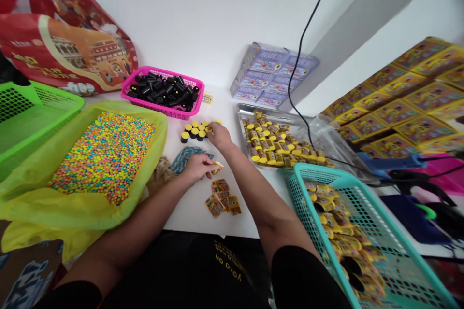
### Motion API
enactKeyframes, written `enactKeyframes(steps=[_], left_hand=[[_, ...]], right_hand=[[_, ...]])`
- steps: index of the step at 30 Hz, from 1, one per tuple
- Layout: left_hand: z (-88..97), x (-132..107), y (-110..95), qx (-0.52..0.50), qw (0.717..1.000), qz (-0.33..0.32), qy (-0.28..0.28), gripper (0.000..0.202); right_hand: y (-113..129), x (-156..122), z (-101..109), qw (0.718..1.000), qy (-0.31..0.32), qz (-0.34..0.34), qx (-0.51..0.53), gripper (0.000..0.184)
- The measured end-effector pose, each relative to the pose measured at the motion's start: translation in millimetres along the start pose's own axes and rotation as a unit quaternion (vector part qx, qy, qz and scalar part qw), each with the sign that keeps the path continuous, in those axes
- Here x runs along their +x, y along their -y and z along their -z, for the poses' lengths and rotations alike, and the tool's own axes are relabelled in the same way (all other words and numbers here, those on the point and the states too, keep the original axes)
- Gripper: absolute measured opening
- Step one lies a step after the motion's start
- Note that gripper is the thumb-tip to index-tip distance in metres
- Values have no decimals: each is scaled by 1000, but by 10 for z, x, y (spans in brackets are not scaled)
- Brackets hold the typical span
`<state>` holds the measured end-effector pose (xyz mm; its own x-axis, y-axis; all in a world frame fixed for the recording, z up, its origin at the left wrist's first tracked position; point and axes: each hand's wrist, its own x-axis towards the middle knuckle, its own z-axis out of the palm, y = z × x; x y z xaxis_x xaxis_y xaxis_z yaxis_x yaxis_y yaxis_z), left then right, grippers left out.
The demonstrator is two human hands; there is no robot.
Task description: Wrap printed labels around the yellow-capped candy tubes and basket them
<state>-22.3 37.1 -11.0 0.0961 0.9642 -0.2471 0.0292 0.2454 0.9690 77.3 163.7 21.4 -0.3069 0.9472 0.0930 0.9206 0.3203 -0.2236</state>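
My left hand (197, 167) rests on the white table, fingers pinched on a small yellow sticker label (218, 166). My right hand (218, 136) reaches forward to a cluster of small black tubes with yellow caps (197, 130), its fingers closed on one at the cluster's right edge. A loose pile of yellow sticker labels (223, 198) lies just in front of my left hand. A blue patterned cloth (184, 158) lies under my left hand.
A pink basket (142, 98) of black tubes stands behind the cluster. A yellow bag of coloured candy beads (105, 154) sits left, beside a green basket (39, 106). A metal tray (242, 120) and teal basket (377, 231) hold labelled tubes. Stacked boxes (398, 106) and a glue gun (391, 166) lie right.
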Motion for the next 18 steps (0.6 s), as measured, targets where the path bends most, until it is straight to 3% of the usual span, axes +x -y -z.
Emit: enactKeyframes(steps=[8, 10, 12, 14, 16, 18], left_hand=[[5, -23, -20, 9, 999, -27, 37, 37], [20, -19, -25, -6, 998, -39, 40, 37], [29, -17, -24, -18, 997, -51, 49, 35], [30, -24, -24, -21, 996, -59, 59, 34], [24, -41, -24, -16, 996, -67, 64, 34], [16, -62, -22, -7, 995, -77, 69, 34]], right_hand=[[28, 112, 4, 999, -23, -15, 28, 11], [-14, 17, 84, 997, -54, -38, 48, 10], [-106, -192, 202, 983, -105, -76, 134, 12], [-217, -497, 328, 940, -131, -104, 299, 22], [-304, -835, 419, 877, -92, -98, 461, 29], [-347, -1128, 451, 825, -34, -87, 557, 31]])
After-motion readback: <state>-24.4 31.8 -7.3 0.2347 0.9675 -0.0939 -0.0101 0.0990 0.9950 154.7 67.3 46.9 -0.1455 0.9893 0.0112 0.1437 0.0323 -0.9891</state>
